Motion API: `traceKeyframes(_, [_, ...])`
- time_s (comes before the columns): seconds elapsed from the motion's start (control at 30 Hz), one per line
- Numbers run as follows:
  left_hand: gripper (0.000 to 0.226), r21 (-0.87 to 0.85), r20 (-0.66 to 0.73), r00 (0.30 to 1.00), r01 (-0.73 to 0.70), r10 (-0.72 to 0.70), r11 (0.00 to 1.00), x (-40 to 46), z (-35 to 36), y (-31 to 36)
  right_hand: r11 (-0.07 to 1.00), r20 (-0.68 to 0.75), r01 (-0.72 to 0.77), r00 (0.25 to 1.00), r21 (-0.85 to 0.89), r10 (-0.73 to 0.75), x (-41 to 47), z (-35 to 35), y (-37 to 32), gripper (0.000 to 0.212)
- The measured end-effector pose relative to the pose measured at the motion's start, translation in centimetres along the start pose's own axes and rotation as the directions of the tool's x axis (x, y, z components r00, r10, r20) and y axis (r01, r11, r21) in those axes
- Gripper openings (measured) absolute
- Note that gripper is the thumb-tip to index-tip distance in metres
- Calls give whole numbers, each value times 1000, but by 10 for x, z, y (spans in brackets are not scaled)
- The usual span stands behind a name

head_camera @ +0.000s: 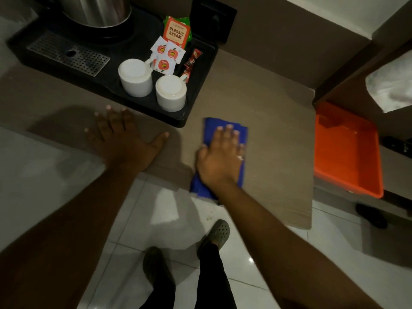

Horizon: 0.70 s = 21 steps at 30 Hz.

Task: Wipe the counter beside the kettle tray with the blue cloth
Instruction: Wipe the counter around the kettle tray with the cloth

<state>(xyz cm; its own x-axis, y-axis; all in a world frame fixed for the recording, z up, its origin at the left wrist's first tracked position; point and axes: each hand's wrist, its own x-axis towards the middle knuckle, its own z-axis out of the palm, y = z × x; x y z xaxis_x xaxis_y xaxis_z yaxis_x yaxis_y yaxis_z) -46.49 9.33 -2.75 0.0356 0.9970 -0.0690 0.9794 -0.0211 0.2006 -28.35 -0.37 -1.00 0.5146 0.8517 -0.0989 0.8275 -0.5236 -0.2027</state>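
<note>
The blue cloth (211, 127) lies folded on the brown counter (274, 139), just right of the black kettle tray (196, 85). My right hand (223, 157) presses flat on top of the cloth with fingers spread, covering its middle. The cloth's near end hangs over the counter's front edge. My left hand (124, 139) rests flat and spread on the counter in front of the tray, holding nothing. On the tray stand a steel kettle (95, 10), two upturned white cups (136, 76), and tea and sugar sachets (171, 45).
An orange plastic tray (347, 152) sits on a lower shelf at the right, past the counter's end. A white towel (392, 85) lies on the shelf above it. White tiled floor and my feet in clogs (216, 235) are below the counter's front edge.
</note>
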Motion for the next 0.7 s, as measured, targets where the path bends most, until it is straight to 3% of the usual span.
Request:
traceKeyframes(0.1, [127,16,5,1000,-12,12,1000,0,1,-2,949,62,314,948,-8,-313,-27,3,-6,65])
traceKeyframes(0.2, [126,13,-3,1000,-13,13,1000,-2,1,-4,911,99,412,908,-29,-407,-41,-10,59,64])
traceKeyframes(0.3, [124,12,-5,1000,-16,16,1000,-1,0,-2,983,88,180,980,-37,-176,-47,-30,139,64])
traceKeyframes(0.43, [125,4,-9,1000,12,-12,1000,3,0,-15,997,48,-55,997,-50,57,-31,-42,182,67])
traceKeyframes(0.5, [124,-5,-7,1000,11,-11,1000,1,-2,-12,982,3,-186,983,-41,186,-11,-40,180,65])
traceKeyframes(0.6, [123,-12,3,1000,0,0,1000,-3,-4,1,901,-42,-434,900,-4,433,28,-47,158,66])
traceKeyframes(0.63, [123,-17,9,1000,2,-2,1000,-5,-5,5,882,-37,-470,882,7,470,41,-49,145,67])
traceKeyframes(0.7, [123,-26,9,1000,10,-9,1000,-5,-6,5,916,-19,-401,916,5,401,58,-45,110,68])
